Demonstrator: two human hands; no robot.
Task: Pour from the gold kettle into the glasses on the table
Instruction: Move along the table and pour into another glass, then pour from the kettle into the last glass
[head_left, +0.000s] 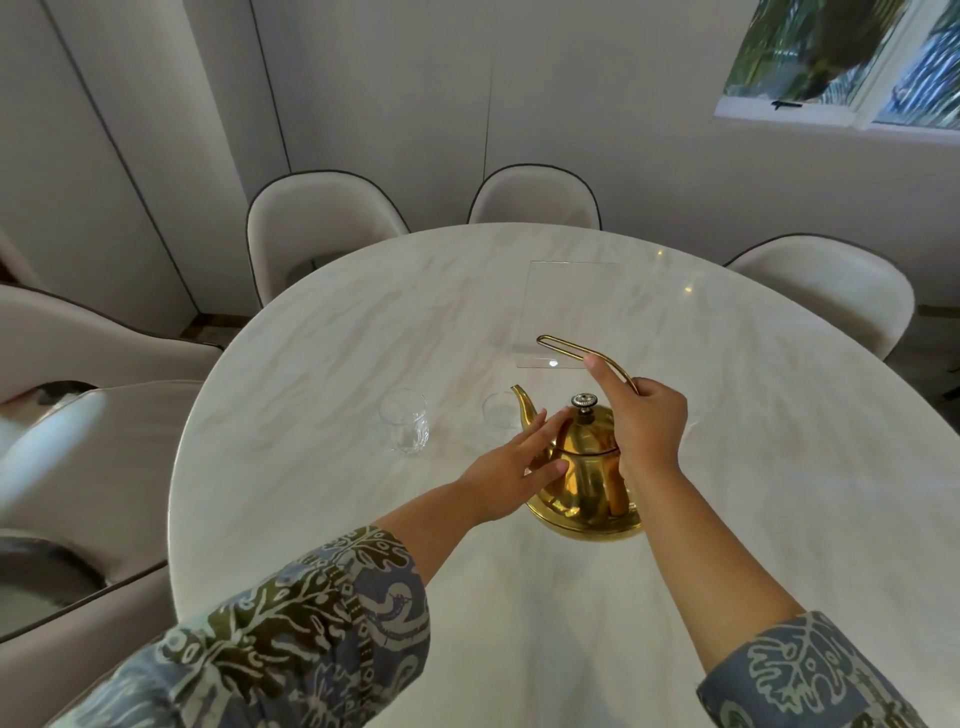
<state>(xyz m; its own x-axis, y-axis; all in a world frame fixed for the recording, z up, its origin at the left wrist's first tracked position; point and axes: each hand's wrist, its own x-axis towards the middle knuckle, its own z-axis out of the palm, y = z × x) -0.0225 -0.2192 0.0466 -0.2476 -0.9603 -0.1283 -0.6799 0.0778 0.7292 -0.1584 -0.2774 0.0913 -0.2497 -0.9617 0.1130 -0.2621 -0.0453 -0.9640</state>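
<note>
A gold kettle (587, 483) stands on the white marble table (311, 364), spout pointing left and away. My right hand (644, 426) is closed around its thin wire handle (561, 347), which rises over the lid knob. With fingers spread, my left hand (519, 467) rests flat against the kettle's left side. Two clear glasses stand upright past the kettle: one (404, 428) to the left, the other (501, 413) just behind the spout tip, partly hidden by it.
A clear acrylic sign stand (566, 312) stands behind the kettle near the table's middle. Cream upholstered chairs (317, 228) ring the table's far and left sides. A window (852, 57) is at the upper right.
</note>
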